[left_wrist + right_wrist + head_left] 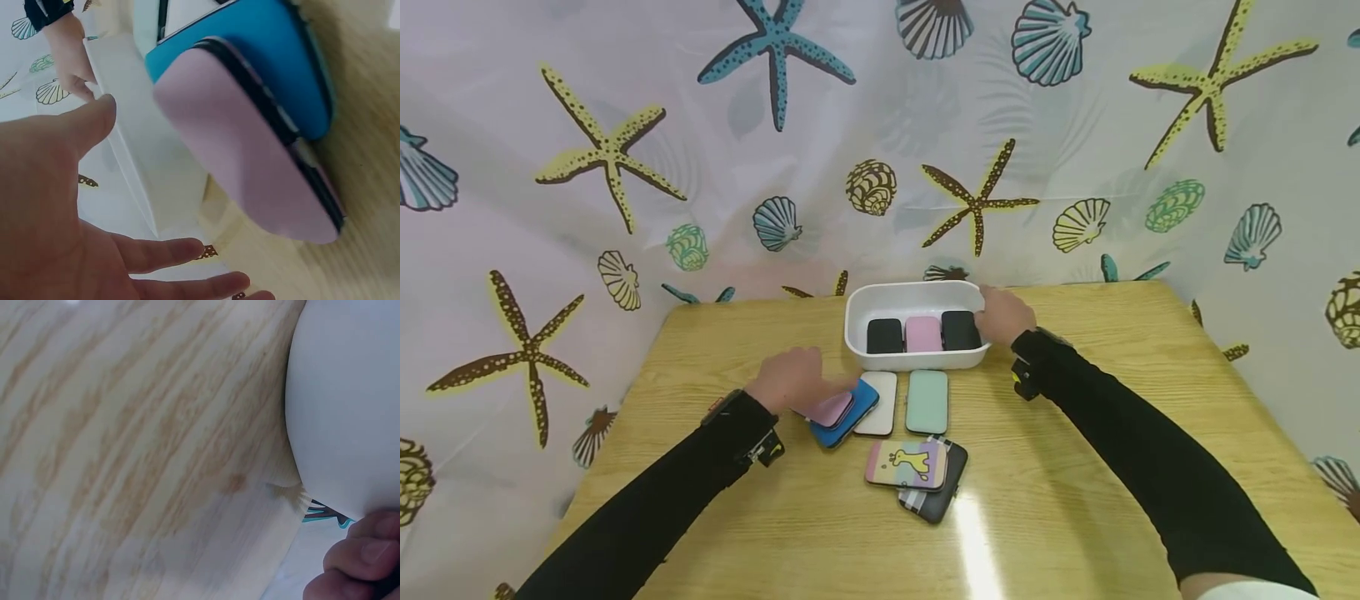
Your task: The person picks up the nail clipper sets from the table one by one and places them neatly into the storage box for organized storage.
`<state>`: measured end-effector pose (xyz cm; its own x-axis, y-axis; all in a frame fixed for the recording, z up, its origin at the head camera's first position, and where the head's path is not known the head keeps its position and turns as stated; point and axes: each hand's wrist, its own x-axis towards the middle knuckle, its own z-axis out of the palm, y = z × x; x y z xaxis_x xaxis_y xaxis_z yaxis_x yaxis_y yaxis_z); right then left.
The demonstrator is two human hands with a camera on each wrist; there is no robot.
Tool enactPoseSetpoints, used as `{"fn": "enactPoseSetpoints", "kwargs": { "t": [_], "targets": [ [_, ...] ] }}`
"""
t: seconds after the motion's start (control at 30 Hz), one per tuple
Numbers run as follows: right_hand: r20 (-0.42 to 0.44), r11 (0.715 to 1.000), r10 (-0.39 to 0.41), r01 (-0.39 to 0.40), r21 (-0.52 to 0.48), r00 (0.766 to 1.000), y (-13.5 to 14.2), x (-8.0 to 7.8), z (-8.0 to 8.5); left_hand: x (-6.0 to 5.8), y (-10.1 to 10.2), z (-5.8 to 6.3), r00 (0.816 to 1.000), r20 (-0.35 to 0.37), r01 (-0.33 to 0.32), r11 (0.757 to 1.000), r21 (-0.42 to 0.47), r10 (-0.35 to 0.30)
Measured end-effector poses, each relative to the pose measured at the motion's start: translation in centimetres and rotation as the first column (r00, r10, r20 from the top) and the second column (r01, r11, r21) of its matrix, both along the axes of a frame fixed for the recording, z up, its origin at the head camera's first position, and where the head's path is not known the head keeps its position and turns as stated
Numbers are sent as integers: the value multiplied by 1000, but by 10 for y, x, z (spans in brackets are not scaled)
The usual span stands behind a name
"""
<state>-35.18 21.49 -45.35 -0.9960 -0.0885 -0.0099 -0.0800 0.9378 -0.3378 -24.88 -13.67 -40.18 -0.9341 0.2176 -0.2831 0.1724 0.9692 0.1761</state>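
Observation:
My left hand (793, 379) hovers beside a pink rounded case (237, 150) with a dark edge, which lies on a blue case (857, 408). In the left wrist view, the thumb and fingers (169, 253) are spread, with a gap between them and the pink case. My right hand (1006, 317) grips the right end of a white bin (917, 360), its fingers (369, 553) curled at the rim in the right wrist view. Inside the bin stand a black case (884, 335), a pink one (922, 333) and another black one (960, 330).
In front of the bin lie a white case (877, 404) and a mint-green case (927, 402). Nearer, a giraffe-print case (907, 463) overlaps a black case with a checked strip (942, 492). A patterned cloth (880, 125) hangs behind the wooden table (1060, 517).

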Motion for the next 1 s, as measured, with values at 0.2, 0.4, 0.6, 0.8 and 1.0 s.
{"fn": "enactPoseSetpoints", "kwargs": {
  "t": [0.2, 0.4, 0.6, 0.8, 1.0],
  "targets": [
    [-13, 1000, -1, 1, -12, 1000, 1, -6, -8, 14, -7, -14, 997, 56, -51, 998, 29, 49],
    [-1, 1000, -13, 13, -10, 1000, 0, -6, -8, 16, -8, -24, 997, 73, -20, 998, 59, 15],
    [11, 999, -22, 22, -32, 1000, 1, -2, -7, 14, -7, -31, 1000, 15, 16, 998, 68, -17],
    [14, 998, -15, 16, -55, 1000, 1, -4, -10, 14, -9, -25, 988, -149, 35, 997, 64, -25],
    [18, 997, -34, 35, -68, 999, 2, -3, -9, 10, 2, 1, 945, -311, 128, 990, 65, -102]
  ]
}}
